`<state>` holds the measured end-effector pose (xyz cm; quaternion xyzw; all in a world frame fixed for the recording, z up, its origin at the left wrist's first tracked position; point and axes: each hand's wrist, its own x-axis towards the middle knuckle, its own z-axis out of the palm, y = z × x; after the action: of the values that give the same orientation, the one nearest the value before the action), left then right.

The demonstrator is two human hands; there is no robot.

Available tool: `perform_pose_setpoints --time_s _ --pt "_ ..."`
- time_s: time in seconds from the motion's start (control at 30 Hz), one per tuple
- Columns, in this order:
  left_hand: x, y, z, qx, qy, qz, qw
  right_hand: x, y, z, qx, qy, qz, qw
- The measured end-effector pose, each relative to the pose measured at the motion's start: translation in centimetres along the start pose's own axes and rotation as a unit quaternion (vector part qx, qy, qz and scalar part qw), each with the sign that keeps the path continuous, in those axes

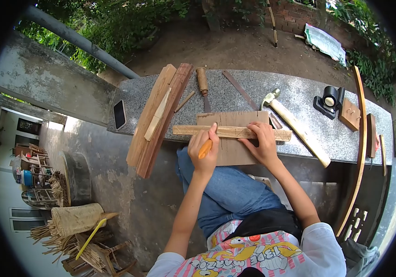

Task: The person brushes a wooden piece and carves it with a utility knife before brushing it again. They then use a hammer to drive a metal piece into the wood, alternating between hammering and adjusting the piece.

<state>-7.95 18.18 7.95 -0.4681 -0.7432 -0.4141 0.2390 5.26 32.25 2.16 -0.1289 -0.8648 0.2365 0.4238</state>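
Note:
A pale wooden strip [230,132] with pencil-like lines lies crosswise over a flat brown board [236,156], which rests at the bench edge above my lap. My left hand [202,147] is closed around an orange-handled tool [205,149], its fingertips right at the strip; the working end is hidden by the fingers. With fingers over the far side and thumb at the near side, my right hand [263,141] grips the strip near its right end.
On the stone bench [147,99] lie long wooden pieces [154,121], a phone [120,114], a wooden-handled chisel [202,82], a metal strip [239,89], a hammer [297,124] and a black device [329,100]. A long curved wooden strip [362,134] leans across the right end.

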Motion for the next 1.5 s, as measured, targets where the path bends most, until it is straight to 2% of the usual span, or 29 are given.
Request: perform_pose_setpoints --time_s 0.07,0.1,0.17,0.27,0.3,0.33,0.4,0.47,0.53,0.57,0.6,0.67,0.7,0.73,0.8,0.87,0.9,0.97,1.0,1.03,1.07,1.1,1.2,1.23,1.27,1.33,1.4,1.5 --pt "-0.8 2.0 1.1 -0.073 -0.020 -0.078 0.994 0.0 -0.1 -0.2 0.003 -0.001 0.005 1.000" --pt "-1.0 3.0 1.9 -0.076 -0.021 -0.077 0.994 0.0 -0.2 -0.2 0.011 0.001 0.003 1.000" --pt "-1.4 4.6 3.3 -0.233 0.007 -0.136 0.963 0.0 0.0 -0.3 0.022 -0.008 0.002 1.000" --pt "-2.1 4.0 4.5 -0.227 0.011 -0.151 0.962 0.5 -0.3 -0.9 0.027 -0.028 0.002 0.999" --pt "-1.4 3.8 3.9 -0.166 0.021 -0.125 0.978 0.8 -0.5 -1.1 0.014 -0.039 -0.015 0.999" --pt "-1.0 3.4 3.3 -0.167 0.021 -0.121 0.978 0.9 -0.9 -1.6 0.014 -0.035 -0.016 0.999" --pt "-0.6 2.8 2.4 -0.054 -0.006 -0.166 0.985 1.2 -2.0 -2.7 0.041 -0.110 -0.015 0.993" --pt "-0.4 2.7 2.3 -0.043 0.016 -0.152 0.987 1.0 -2.7 -2.1 0.066 -0.130 -0.011 0.989" --pt "0.1 3.6 1.9 -0.019 -0.010 -0.070 0.997 1.1 -3.5 -0.8 0.065 -0.121 -0.012 0.990" --pt "-0.1 3.9 1.9 -0.079 -0.035 -0.068 0.994 0.8 -3.2 0.4 0.064 -0.094 -0.017 0.993" --pt "0.3 4.2 1.2 -0.077 -0.033 -0.065 0.994 0.7 -3.0 1.2 0.065 -0.092 -0.020 0.993" --pt "1.1 4.8 -0.1 -0.105 -0.241 -0.040 0.964 0.3 -2.8 2.2 0.079 -0.019 0.035 0.996" --pt "1.0 4.0 -0.3 -0.142 -0.268 -0.011 0.953 0.6 -3.4 1.8 0.082 -0.018 0.111 0.990" --pt "0.9 3.0 -0.5 -0.144 -0.266 -0.009 0.953 0.7 -3.5 1.8 0.079 -0.016 0.109 0.991" --pt "0.7 1.1 -0.8 -0.043 -0.154 0.017 0.987 0.9 -3.6 1.7 0.095 0.008 0.121 0.988" --pt "-0.2 -0.9 -0.7 0.106 -0.053 -0.056 0.991 0.9 -3.7 1.4 0.085 0.019 0.133 0.987" --pt "-1.2 -1.9 -0.6 0.105 -0.054 -0.053 0.992 1.1 -3.7 1.2 0.094 -0.001 0.143 0.985" --pt "-3.2 -3.4 -0.6 0.089 0.040 -0.220 0.971 1.3 -3.7 0.8 0.102 -0.016 0.155 0.982" --pt "-3.5 -3.2 -0.8 0.088 0.038 -0.216 0.972 1.3 -3.6 0.6 0.117 -0.023 0.151 0.981" --pt "-3.9 -2.8 -0.9 -0.071 0.007 -0.326 0.943 1.3 -3.6 0.5 0.132 -0.031 0.148 0.980" --pt "-4.2 -2.6 -1.0 -0.225 -0.025 -0.425 0.876 1.2 -3.6 0.5 0.131 -0.029 0.152 0.979" --pt "-4.0 -2.4 -1.3 -0.276 -0.057 -0.465 0.839 1.3 -3.5 0.5 0.132 -0.024 0.145 0.980" --pt "-3.9 -2.4 -0.1 -0.266 -0.013 -0.493 0.828 1.5 -2.8 -0.3 0.097 -0.038 0.119 0.987" --pt "-3.2 -2.4 0.0 -0.197 -0.024 -0.515 0.834 1.6 -2.7 -0.6 0.065 -0.051 0.098 0.992" --pt "-3.1 -2.7 0.1 -0.198 -0.024 -0.517 0.832 1.7 -2.7 -1.0 0.064 -0.053 0.098 0.992" --pt "-3.2 -3.5 0.6 -0.294 -0.035 -0.490 0.820 1.7 -2.3 -2.1 0.032 -0.032 0.073 0.996" --pt "-3.9 -3.9 0.9 -0.300 -0.028 -0.482 0.823 0.7 -1.8 -3.6 0.065 -0.011 0.146 0.987" --pt "-4.3 -3.4 1.4 -0.312 0.005 -0.464 0.829 -0.5 -0.3 -7.2 -0.101 0.031 0.125 0.987"
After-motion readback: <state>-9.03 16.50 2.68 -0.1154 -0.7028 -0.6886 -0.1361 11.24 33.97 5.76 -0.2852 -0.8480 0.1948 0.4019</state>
